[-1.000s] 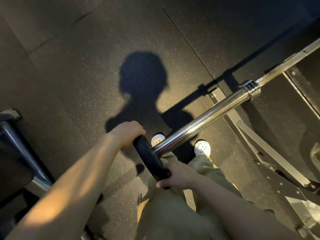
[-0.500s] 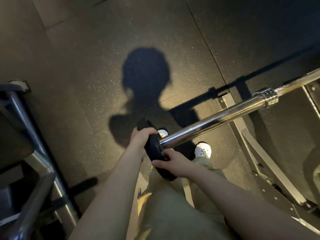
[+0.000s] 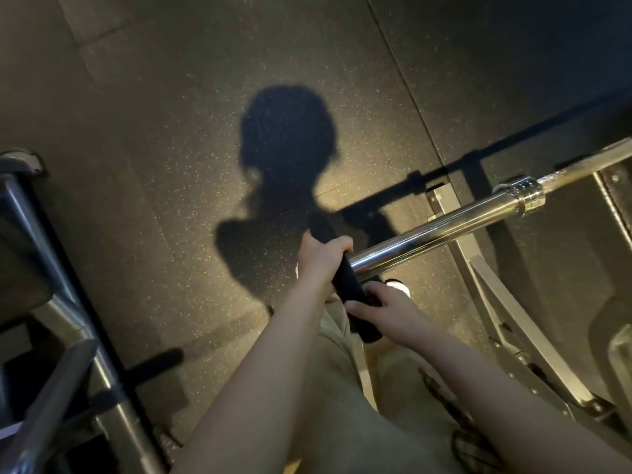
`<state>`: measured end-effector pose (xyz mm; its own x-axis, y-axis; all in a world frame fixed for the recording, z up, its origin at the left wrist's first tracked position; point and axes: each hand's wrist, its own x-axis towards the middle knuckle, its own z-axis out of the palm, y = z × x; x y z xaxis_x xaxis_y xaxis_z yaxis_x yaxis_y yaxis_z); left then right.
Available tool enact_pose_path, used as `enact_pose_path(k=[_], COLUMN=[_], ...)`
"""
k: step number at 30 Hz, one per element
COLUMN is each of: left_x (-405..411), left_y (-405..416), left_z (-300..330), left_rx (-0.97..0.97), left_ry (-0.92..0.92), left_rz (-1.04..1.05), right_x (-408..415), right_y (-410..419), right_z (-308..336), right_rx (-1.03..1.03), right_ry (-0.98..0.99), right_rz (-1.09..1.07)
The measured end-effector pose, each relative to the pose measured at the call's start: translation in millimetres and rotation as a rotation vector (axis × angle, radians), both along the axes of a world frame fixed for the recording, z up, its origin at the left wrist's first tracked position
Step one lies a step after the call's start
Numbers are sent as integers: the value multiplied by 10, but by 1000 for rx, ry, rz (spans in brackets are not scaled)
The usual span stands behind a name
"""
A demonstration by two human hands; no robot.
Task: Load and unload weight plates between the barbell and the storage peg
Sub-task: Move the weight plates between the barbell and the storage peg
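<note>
Plate on the sleeve tip

My left hand (image 3: 323, 258) and right hand (image 3: 393, 311) still clench the weight plate (image 3: 349, 289); it has slid toward two o'clock along the barbell sleeve (image 3: 444, 230), so loading is underway.

The floor (image 3: 178, 138) is dark rubber matting flecked with pale specks, laid in large tiles whose seams run as thin lines across it. A person's shadow (image 3: 284, 159) falls on it near the middle, head and shoulders in outline. At the left, a metal rack frame (image 3: 65, 302) of silver tubes stands on the matting, with a rounded foot (image 3: 24, 160) at its far end. At the right, a pale grey steel base frame (image 3: 506, 302) lies along the floor, bolted at its joints. A white shoe (image 3: 398, 285) stands on the floor beside that frame.
</note>
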<state>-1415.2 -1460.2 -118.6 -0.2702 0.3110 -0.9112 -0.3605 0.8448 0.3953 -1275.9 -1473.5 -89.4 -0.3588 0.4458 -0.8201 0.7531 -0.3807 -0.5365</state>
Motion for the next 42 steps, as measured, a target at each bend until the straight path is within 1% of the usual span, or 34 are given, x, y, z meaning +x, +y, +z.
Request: enact_pose_path(k=[2,4,9,11,15,17,19,22,24,26,29,34,38,42], left_x=[84,133,191,235,397,459,493,485,477,520,703,941,959,974], left_y=[161,275,337,321,261,197,172,245,325,409,534,676,727,778], left_z=[12,-2,-42,-29,47,47,44,46,56,32,46,57,56,52], left_rx=[-8,-32,-73,-75,-68,-51,-38,-36,-23,12,61,92,61,55], left_ry=[-31,-13,70,71,34,46,76,109,68,13,-22,-30,24,53], left_rz=[-6,-20,-64,-7,275,304,257,229,261,246,217,170,189,200], right_x=[83,117,125,150,231,252,249,192,170,223,415,673,636,606], right_y=[112,199,233,205,216,228,228,250,300,371,505,666,704,701], right_z=[-5,-13,5,-26,-106,-134,-177,-214,-212,-207,-188,-201,-202,-231], right_rx=[22,22,-104,-166,-240,-294,-334,-274,-190,-109,-2,18,-25,15], right_ry=[-39,-36,44,83,132,146,176,182,144,78,-4,-13,-12,-24], right_rz=[-7,-12,-50,-66,-73,-98,-128,-86,-21,10,42,29,-6,-18])
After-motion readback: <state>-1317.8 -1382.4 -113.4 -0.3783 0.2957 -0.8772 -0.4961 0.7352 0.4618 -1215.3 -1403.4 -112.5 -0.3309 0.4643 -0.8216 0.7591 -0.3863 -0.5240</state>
